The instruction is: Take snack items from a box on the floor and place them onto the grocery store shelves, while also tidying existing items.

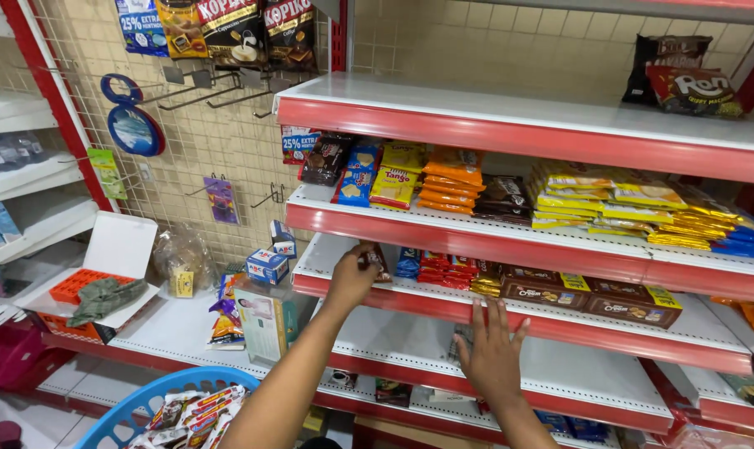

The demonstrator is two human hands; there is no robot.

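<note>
- Basket of blue plastic (140, 403), lower left and well below the grips, holds red-and-white snack sachets; it stands within arm's reach of the shelving, which I judge is why it sits there.
- Left hand (352, 278) is raised to the front edge of the white metal shelf with red lip (368, 291), fingers closed around a small dark brown snack packet (377, 262). The packet stands roughly upright at the shelf's left end, just left of the blue and red packets (431, 266) already lined there, so the hold appears to steady it in line with that row.
- Packet in the grip: small, dark, glossy wrapper with a lighter patch; details are too small to tell.
- Right hand (491, 353), lower and to the right of that grip, is spread flat, fingers wide, holding nothing, palm against the red lip of the next shelf down (610, 333), seemingly for support.
- Brown biscuit boxes (593, 298) lie further right on the upper shelf.
</note>
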